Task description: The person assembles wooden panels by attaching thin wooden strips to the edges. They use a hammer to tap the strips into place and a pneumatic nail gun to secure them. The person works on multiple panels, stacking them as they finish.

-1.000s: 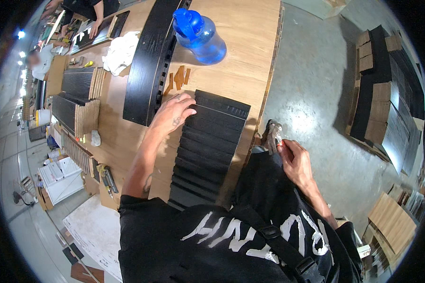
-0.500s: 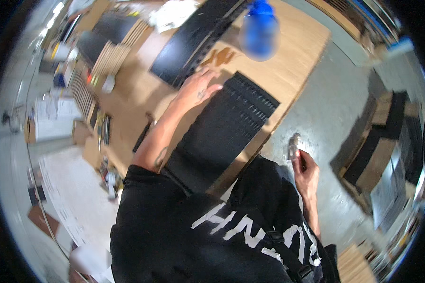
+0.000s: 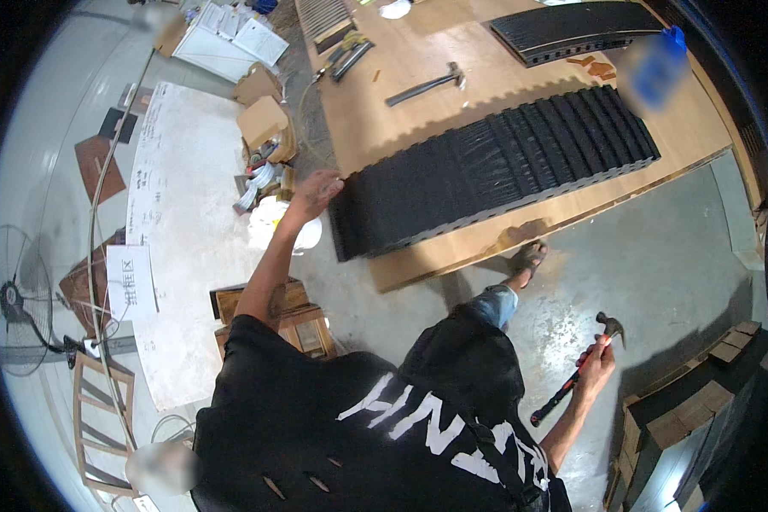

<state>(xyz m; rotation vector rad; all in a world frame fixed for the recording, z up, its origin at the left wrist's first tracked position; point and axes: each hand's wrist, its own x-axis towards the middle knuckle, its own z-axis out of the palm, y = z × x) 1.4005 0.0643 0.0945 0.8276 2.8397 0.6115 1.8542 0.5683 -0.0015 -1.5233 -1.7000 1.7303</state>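
My left hand rests on the matt black ribbed panel, which looks like plastic. Under it, at twelve o'clock, lies bare, smooth plywood table. My right hand grips a dull-metal-headed hammer. The floor is smooth grey concrete.

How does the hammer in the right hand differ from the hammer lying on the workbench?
The hammer in the right hand is held off the floor, tilted head-up; the hammer on the workbench lies flat, untouched. The held one has a red-and-black handle; the bench one looks plain dark grey. The held one hangs beside the person's leg; the other lies beyond the black ribbed panel. Both are hammers.
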